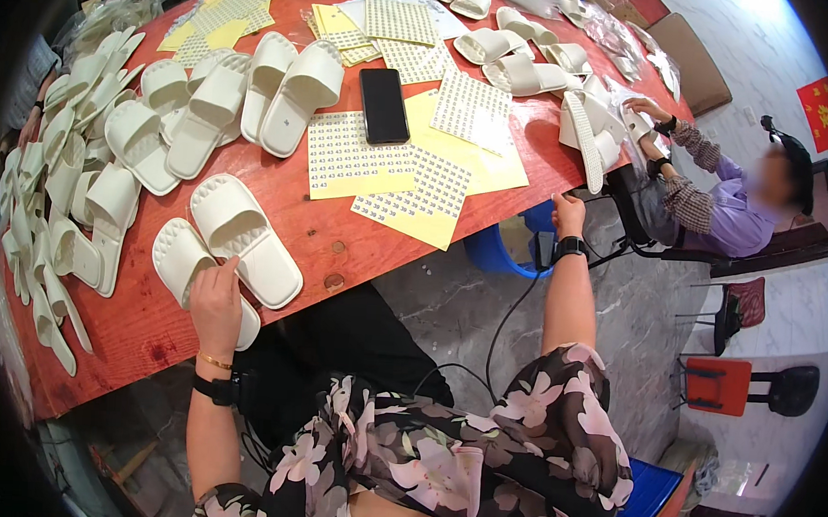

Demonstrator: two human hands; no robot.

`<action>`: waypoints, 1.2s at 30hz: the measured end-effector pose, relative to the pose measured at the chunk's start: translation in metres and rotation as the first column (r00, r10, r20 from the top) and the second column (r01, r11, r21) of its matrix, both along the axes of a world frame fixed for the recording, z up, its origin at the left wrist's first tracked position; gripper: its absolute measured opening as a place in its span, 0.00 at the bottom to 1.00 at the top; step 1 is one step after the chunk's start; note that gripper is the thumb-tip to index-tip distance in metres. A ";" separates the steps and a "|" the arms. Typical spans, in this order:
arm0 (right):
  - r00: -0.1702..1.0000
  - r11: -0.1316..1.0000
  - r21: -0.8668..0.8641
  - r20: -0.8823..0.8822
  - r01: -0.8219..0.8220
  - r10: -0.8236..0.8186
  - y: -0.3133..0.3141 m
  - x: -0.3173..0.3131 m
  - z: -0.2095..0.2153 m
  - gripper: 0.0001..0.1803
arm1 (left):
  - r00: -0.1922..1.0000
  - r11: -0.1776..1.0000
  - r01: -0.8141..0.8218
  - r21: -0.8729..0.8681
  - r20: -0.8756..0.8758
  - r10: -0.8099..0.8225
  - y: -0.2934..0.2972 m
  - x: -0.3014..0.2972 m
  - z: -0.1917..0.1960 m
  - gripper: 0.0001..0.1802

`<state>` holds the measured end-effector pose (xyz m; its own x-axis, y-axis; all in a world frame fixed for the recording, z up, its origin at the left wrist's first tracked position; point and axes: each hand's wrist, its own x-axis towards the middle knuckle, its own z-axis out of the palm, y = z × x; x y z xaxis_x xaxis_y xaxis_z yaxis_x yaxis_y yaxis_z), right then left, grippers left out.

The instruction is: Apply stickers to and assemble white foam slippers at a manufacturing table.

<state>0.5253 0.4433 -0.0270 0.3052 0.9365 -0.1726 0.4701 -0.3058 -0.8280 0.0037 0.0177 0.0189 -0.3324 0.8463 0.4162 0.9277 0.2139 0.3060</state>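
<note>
Near the table's front edge lies a pair of cream slide slippers with quilted straps. My left hand (215,295) grips the nearer slipper (178,254), its fingers curled over the footbed behind the strap. Beside it rests the other slipper (246,240) of the pair, flat on the table. Off the table's right edge, my right hand (568,215) is held closed above a blue bin; whether something small is pinched in it cannot be made out. Closest to that hand on the table are yellow-backed sheets of small printed stickers (427,195).
A black phone (384,106) lies on the sticker sheets. Many cream slippers (125,136) crowd the red table's left side, with more slippers (527,75) at the far right. A co-worker (726,195) in purple handles slippers there. The blue bin (503,249) stands below the edge.
</note>
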 end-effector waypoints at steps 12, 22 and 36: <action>0.985 0.950 0.299 -0.111 -0.094 0.132 -0.032 -0.064 0.021 0.12 | 0.997 0.998 -0.055 0.023 0.051 0.054 -0.023 -0.010 0.010 0.12; 0.631 0.606 0.184 0.314 -0.774 0.710 -0.132 -0.205 0.045 0.07 | 0.991 0.991 -0.135 -0.014 0.021 0.135 -0.025 -0.011 -0.007 0.07; 0.532 0.504 0.183 0.395 -0.844 0.749 -0.161 -0.260 0.055 0.06 | 0.981 0.945 -0.176 0.274 0.132 0.145 -0.067 -0.009 -0.003 0.08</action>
<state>0.2651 0.2821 0.0279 -0.6175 0.7746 0.1368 0.5596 0.5548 -0.6157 -0.0051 -0.0497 0.0157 -0.5105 0.6305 0.5847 0.8461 0.2471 0.4722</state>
